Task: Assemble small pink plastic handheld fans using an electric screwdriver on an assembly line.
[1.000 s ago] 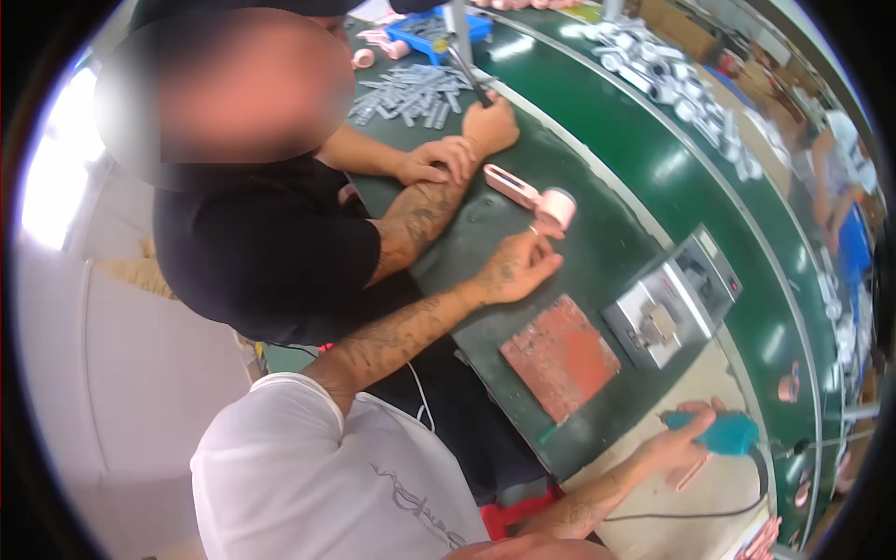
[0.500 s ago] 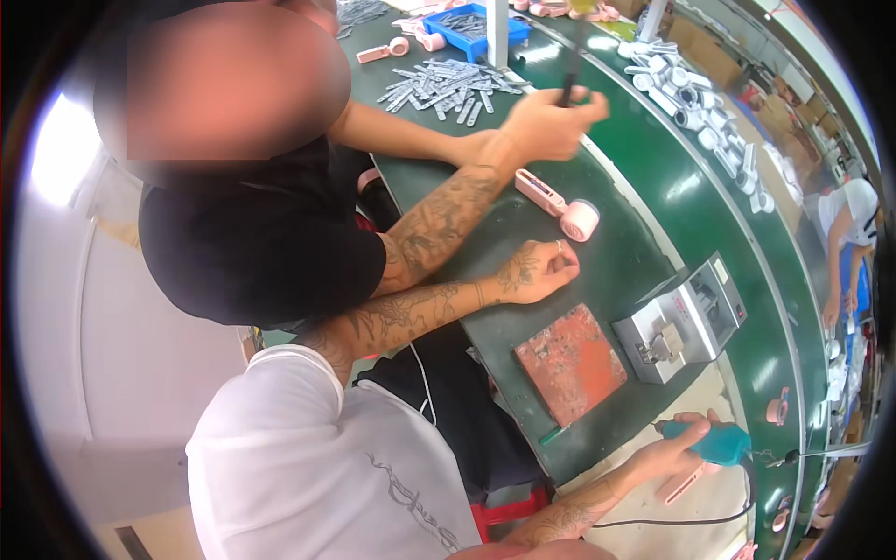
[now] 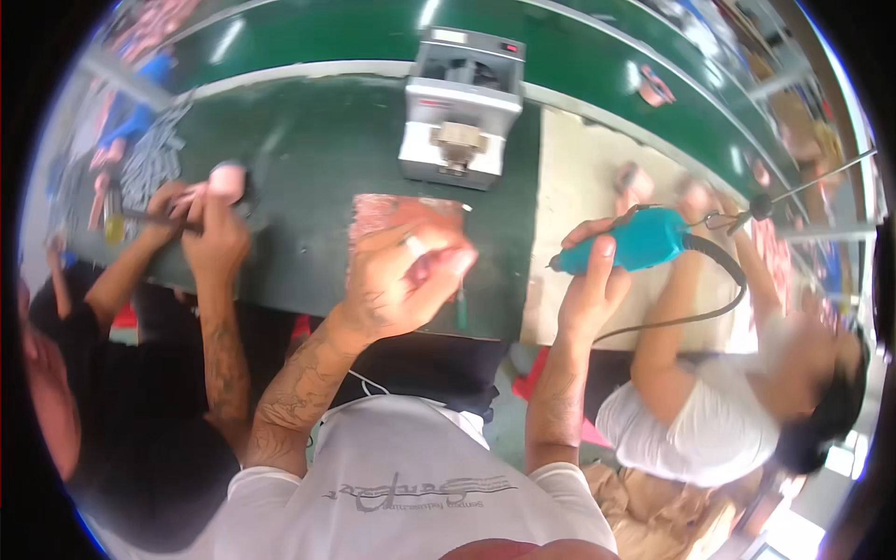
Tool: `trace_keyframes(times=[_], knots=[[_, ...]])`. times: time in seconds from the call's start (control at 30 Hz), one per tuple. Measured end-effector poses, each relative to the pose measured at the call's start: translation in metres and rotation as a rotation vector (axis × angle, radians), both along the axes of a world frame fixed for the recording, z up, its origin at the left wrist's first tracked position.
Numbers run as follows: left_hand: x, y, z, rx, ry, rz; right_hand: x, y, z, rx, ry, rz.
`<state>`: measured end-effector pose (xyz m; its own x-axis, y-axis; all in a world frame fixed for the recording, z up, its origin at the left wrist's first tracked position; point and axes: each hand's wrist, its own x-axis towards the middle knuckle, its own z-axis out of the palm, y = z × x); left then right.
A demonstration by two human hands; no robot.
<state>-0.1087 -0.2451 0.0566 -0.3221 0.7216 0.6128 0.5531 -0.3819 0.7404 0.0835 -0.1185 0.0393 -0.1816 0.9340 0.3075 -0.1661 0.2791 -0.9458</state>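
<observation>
My right hand [image 3: 590, 291] is wrapped around a teal electric screwdriver [image 3: 635, 241], whose tip points left. A hook and a dark coiled cord join its right end. My left hand [image 3: 401, 277], with a ring on one finger, is curled above a reddish worn board [image 3: 373, 211]. Its fingertips are pressed together, and whatever they may hold is too small or blurred to name. Beyond the board stands a grey-and-white screw feeder machine [image 3: 465, 105].
To the left a co-worker in black holds a pink handheld fan [image 3: 227, 182] and a yellow-handled screwdriver [image 3: 114, 219] beside a pile of grey strips [image 3: 154, 159]. Another co-worker [image 3: 695, 411] reaches in from the right. Pink parts [image 3: 656, 88] lie on the green conveyor [image 3: 317, 33].
The view has swung right, bringing the machine to the middle. My left hand has moved over the reddish board. The co-worker on the left has taken hold of the pink fan.
</observation>
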Motion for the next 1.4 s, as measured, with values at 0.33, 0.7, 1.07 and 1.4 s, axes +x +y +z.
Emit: trace_keyframes(times=[0.33, 0.7, 1.07, 1.4], knots=[[0.111, 0.225, -0.053, -0.477, 0.128, -0.139, 0.058, -0.034, 0.007, 0.059, -0.076, -0.234], [0.128, 0.23, -0.067, -0.63, 0.083, -0.113, 0.054, -0.05, 0.006, -0.008, -0.151, -0.181], [-0.008, 0.038, -0.036, -0.179, 0.399, -0.086, 0.011, -0.054, 0.024, -0.12, 0.234, 0.073], [-0.042, 0.017, -0.068, -0.29, 0.44, -0.165, -0.114, 0.013, 0.032, 0.077, 0.249, 0.124]])
